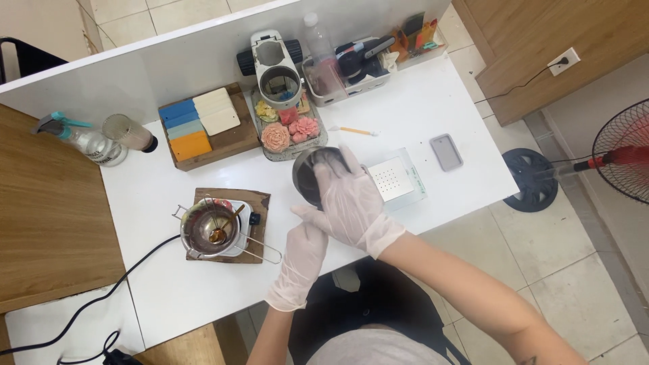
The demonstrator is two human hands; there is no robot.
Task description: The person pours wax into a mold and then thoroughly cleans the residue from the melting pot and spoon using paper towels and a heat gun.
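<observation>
Both my hands wear thin white gloves. My right hand (pixel 348 196) lies over a dark round bowl (pixel 305 177) near the middle of the white table (pixel 162 284), fingers spread across its rim and inside. My left hand (pixel 302 257) reaches up from below and touches the bowl's lower edge under the right hand. How it grips is hidden. A small metal pot (pixel 209 228) with a spoon in it sits on a heater on a wooden board to the left.
A tray of pink and yellow flower shapes (pixel 289 128) and a magnifier stand lie behind the bowl. Coloured blocks on a wooden tray (pixel 199 125), a spray bottle (pixel 88 142), a square perforated plate (pixel 393 179), a grey phone (pixel 446 151) and a storage bin (pixel 351 67) also stand on the table. A fan (pixel 622 152) stands at right.
</observation>
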